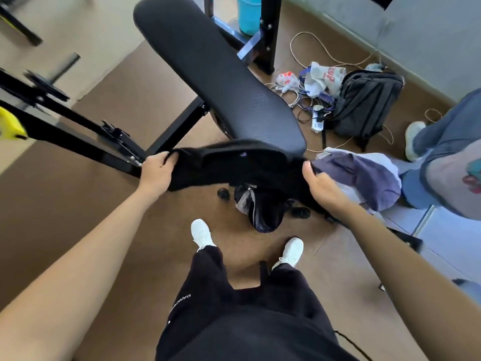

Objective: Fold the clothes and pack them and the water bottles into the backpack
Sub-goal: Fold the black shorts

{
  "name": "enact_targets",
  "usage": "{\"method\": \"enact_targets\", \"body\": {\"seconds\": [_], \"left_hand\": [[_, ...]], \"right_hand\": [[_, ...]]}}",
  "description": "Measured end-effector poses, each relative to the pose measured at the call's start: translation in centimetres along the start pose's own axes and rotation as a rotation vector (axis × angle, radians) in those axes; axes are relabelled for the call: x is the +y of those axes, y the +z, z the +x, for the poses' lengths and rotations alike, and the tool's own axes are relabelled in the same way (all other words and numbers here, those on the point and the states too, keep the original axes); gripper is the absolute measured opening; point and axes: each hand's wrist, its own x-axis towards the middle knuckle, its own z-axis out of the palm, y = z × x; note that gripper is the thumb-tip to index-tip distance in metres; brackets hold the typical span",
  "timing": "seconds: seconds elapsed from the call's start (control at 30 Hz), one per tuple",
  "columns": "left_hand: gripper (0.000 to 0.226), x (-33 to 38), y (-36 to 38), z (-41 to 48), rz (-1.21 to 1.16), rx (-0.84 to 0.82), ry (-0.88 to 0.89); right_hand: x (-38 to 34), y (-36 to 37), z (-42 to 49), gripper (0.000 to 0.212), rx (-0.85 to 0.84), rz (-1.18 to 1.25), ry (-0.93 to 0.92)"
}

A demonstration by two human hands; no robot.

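Clearly soft, light, floppy: black garment [234,162] sags btwn left hand [156,170] & right hand [320,183], both fingers pinched shut on its edges; grip corners.

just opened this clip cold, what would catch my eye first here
First, the black garment stretched in the air between the left hand and right hand, low over the near end of the long black padded bench. Next, a crumpled purple cloth just right of it, and a dark backpack on the floor beyond.
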Motion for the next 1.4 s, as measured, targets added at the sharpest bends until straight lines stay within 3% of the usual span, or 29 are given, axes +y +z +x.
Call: {"method": "enact_targets", "body": {"seconds": [0.07,0.13,0.23,0.27,0.3,0.4,0.43,0.47,0.53,0.67,0.77,0.83,0.97,1.13,1.23,1.4], "left_hand": [[0.038,-0.3,-1.3,-0.3,0.113,-0.14,-0.005],[0.036,0.1,-2.6,-0.1,0.225,-0.181,0.053],[0.039,0.7,-3.8,0.2,0.364,-0.027,0.139],[0.041,0.7,-3.9,0.3,0.403,0.018,0.147],[0.042,0.5,-3.9,0.5,0.446,0.048,0.143],[0.043,-0.9,-3.6,1.4,0.546,0.089,0.155],[0.043,-1.6,-3.4,1.9,0.564,0.089,0.177],[0.042,-2.5,-3.1,2.4,0.579,0.07,0.197],[0.041,-4.2,-2.1,3.5,0.572,-0.015,0.245],[0.046,-8.1,0.5,5.1,0.549,-0.247,0.373],[0.058,-10.9,3.1,6.4,0.646,-0.287,0.511],[0.055,-12.4,5.5,7.0,0.66,-0.234,0.54],[0.015,-15.3,10.5,7.2,0.5,-0.006,0.461],[0.028,-19.9,15.2,5.0,0.286,0.131,0.433],[0.029,-21.1,16.3,1.6,0.274,0.17,0.428],[0.03,-20.5,13.8,-2.6,0.317,0.228,0.472]], "right_hand": [[1.1,-0.5,-0.7,0.06,-0.108,-0.101,0.063],[1.2,-1.4,-0.5,0.061,-0.139,-0.118,0.053],[1.0,-2.3,0.1,0.106,-0.066,-0.034,-0.048],[1.0,-2.7,0.4,0.106,-0.079,-0.028,-0.062],[0.8,-3.1,0.7,0.09,-0.114,-0.013,-0.061],[1.1,-4.0,1.7,0.017,-0.244,-0.028,-0.081],[1.7,-4.0,2.2,0.008,-0.262,-0.064,-0.101],[2.5,-3.6,2.9,0.015,-0.253,-0.116,-0.108],[4.4,-2.0,4.6,0.025,-0.172,-0.2,-0.132],[9.4,1.5,9.0,0.014,0.014,-0.311,-0.194],[13.5,4.1,13.0,0.019,0.135,-0.372,-0.165],[15.8,5.8,15.2,0.017,0.197,-0.364,-0.158],[19.9,8.6,18.1,0.023,0.289,-0.209,-0.157],[23.8,10.5,16.5,0.022,0.39,0.076,-0.187],[26.1,10.8,13.1,0.034,0.456,-0.094,-0.281],[26.8,8.9,9.3,0.019,0.558,-0.288,-0.396]]}}
